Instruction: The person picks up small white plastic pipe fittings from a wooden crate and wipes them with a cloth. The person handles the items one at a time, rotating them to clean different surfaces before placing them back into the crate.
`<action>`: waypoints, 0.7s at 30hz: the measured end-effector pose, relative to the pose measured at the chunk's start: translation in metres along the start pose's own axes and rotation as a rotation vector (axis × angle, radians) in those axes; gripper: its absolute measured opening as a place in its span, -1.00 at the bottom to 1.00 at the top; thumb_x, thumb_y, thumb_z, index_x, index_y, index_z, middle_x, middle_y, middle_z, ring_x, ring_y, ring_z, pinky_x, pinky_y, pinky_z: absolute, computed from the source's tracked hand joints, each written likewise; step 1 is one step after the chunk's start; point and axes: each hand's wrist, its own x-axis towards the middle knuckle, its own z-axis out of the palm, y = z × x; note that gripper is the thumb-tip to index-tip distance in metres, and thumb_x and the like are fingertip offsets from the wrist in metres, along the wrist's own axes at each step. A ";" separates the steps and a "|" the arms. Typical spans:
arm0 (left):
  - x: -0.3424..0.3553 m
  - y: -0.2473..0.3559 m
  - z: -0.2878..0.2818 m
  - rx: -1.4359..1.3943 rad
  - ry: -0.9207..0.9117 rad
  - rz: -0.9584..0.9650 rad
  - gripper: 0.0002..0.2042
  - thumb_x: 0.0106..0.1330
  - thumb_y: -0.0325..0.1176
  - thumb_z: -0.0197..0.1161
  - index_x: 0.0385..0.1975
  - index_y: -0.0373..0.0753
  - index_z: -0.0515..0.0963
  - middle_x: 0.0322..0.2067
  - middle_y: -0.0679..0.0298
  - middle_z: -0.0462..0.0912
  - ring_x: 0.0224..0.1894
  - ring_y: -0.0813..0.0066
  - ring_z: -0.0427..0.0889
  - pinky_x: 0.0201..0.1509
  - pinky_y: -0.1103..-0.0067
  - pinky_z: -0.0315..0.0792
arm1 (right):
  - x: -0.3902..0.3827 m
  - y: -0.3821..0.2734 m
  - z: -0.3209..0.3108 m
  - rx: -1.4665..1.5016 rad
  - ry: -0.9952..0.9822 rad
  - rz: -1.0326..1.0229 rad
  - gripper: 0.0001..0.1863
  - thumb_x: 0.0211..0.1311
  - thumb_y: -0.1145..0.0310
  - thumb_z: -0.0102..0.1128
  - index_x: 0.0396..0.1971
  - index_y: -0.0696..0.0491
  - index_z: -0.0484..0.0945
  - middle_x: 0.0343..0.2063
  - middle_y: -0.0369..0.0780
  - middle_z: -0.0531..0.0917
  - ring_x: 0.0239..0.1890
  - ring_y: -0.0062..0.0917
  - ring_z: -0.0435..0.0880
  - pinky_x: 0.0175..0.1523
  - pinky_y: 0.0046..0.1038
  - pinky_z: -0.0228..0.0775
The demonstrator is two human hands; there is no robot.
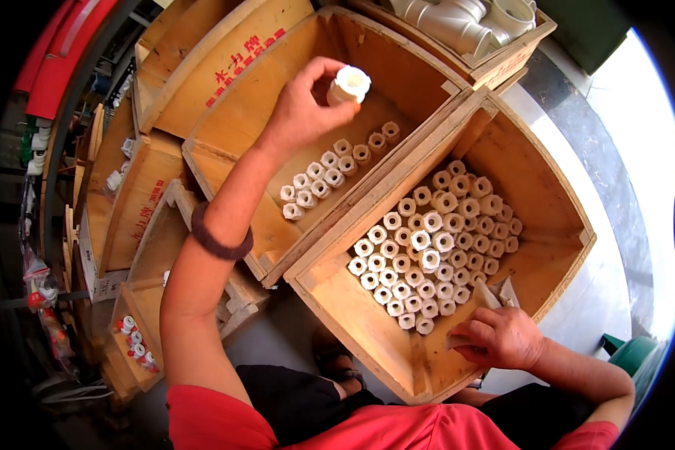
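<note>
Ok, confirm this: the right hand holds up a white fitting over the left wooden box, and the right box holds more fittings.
Wrong hand: the head view shows the left hand, not the right hand, holding up the white fitting over the left wooden box. The right box does hold more fittings.

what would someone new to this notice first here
Probably the crowd of white fittings standing hole-end up in the right wooden box, covering much of its floor. Next, the left hand holding a single fitting above the left wooden box, where a smaller group stands in rows. The red shirt along the lower edge also catches the eye.
</note>
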 end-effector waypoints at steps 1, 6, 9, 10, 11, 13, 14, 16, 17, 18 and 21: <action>-0.008 0.018 0.001 0.000 -0.039 0.001 -0.64 0.03 -0.42 0.39 -0.14 -0.23 0.50 -0.28 0.39 0.61 -0.28 0.68 0.56 -0.19 0.65 0.49 | -0.001 0.000 0.000 0.001 0.004 0.008 -0.69 -0.05 0.23 0.38 -0.25 -0.10 0.56 -0.51 -0.35 0.52 -0.58 -0.46 0.59 -0.49 -0.46 0.47; -0.047 0.074 0.021 0.004 -0.214 0.023 -0.61 0.00 -0.53 0.35 -0.11 -0.16 0.50 -0.15 0.37 0.47 -0.14 0.61 0.55 -0.12 0.67 0.54 | -0.005 0.002 0.001 0.203 0.083 0.109 -0.68 0.02 0.26 0.36 -0.19 -0.07 0.53 -0.42 -0.26 0.57 -0.45 -0.30 0.63 -0.40 -0.32 0.52; -0.070 0.095 0.038 -0.091 -0.335 -0.013 -0.55 0.04 -0.65 0.33 -0.03 -0.20 0.46 -0.08 0.37 0.44 0.01 0.58 0.52 0.09 0.59 0.46 | -0.003 0.012 -0.002 0.386 0.191 0.219 -0.71 0.08 0.27 0.37 -0.21 -0.01 0.53 -0.38 -0.20 0.61 -0.38 -0.32 0.66 -0.30 -0.39 0.54; -0.079 0.094 0.044 -0.144 -0.360 -0.071 -0.55 0.05 -0.65 0.33 -0.02 -0.20 0.46 -0.08 0.36 0.44 0.02 0.57 0.52 0.09 0.59 0.46 | 0.000 0.013 -0.007 0.432 0.269 0.218 -0.71 0.08 0.31 0.38 -0.22 0.02 0.52 -0.39 -0.19 0.61 -0.37 -0.37 0.66 -0.29 -0.42 0.53; -0.089 0.092 0.049 -0.196 -0.377 -0.129 -0.55 0.06 -0.66 0.32 -0.01 -0.21 0.45 -0.08 0.35 0.44 0.03 0.56 0.52 0.08 0.58 0.47 | 0.008 0.012 -0.013 0.474 0.343 0.211 -0.72 0.08 0.34 0.38 -0.23 0.05 0.52 -0.39 -0.19 0.61 -0.37 -0.41 0.67 -0.28 -0.45 0.52; -0.102 0.096 0.060 -0.183 -0.398 -0.078 -0.54 0.08 -0.66 0.33 0.01 -0.22 0.45 -0.05 0.32 0.42 0.03 0.52 0.53 0.06 0.59 0.51 | 0.021 0.003 -0.039 0.675 0.432 0.170 -0.73 0.09 0.43 0.38 -0.22 0.12 0.51 -0.38 -0.22 0.61 -0.37 -0.52 0.64 -0.28 -0.52 0.48; -0.109 0.099 0.066 -0.228 -0.361 -0.089 -0.55 0.04 -0.61 0.37 -0.02 -0.22 0.47 -0.08 0.31 0.43 -0.02 0.53 0.55 0.00 0.60 0.53 | 0.029 -0.006 -0.054 0.647 0.465 0.121 -0.74 0.09 0.45 0.37 -0.23 0.12 0.51 -0.38 -0.22 0.61 -0.36 -0.52 0.63 -0.27 -0.53 0.47; -0.117 0.101 0.072 -0.209 -0.323 -0.065 -0.56 0.02 -0.56 0.41 -0.04 -0.23 0.50 -0.08 0.30 0.44 -0.04 0.52 0.55 -0.04 0.61 0.56 | 0.042 -0.015 -0.077 0.561 0.524 -0.005 -0.75 0.08 0.49 0.35 -0.24 0.12 0.51 -0.38 -0.22 0.60 -0.36 -0.50 0.62 -0.25 -0.53 0.46; -0.118 0.104 0.074 -0.205 -0.338 -0.076 -0.54 0.03 -0.57 0.42 -0.02 -0.23 0.49 -0.07 0.31 0.43 -0.02 0.53 0.54 -0.01 0.60 0.54 | 0.045 -0.018 -0.085 0.488 0.558 -0.071 -0.75 0.07 0.51 0.34 -0.23 0.12 0.51 -0.37 -0.22 0.60 -0.35 -0.49 0.62 -0.25 -0.52 0.46; -0.120 0.108 0.075 -0.201 -0.352 -0.088 -0.53 0.03 -0.58 0.43 -0.01 -0.22 0.48 -0.06 0.33 0.41 0.00 0.54 0.53 0.02 0.59 0.51 | 0.050 -0.021 -0.088 0.466 0.591 -0.143 -0.73 0.04 0.52 0.33 -0.23 0.13 0.51 -0.36 -0.22 0.59 -0.36 -0.43 0.61 -0.25 -0.48 0.45; -0.121 0.120 0.080 -0.232 -0.348 -0.094 -0.51 0.03 -0.58 0.45 0.00 -0.21 0.47 -0.05 0.35 0.40 0.01 0.57 0.49 0.04 0.58 0.48 | 0.055 -0.029 -0.089 0.325 0.504 -0.121 -0.71 0.00 0.50 0.34 -0.22 0.03 0.52 -0.36 -0.20 0.53 -0.36 -0.29 0.61 -0.29 -0.38 0.48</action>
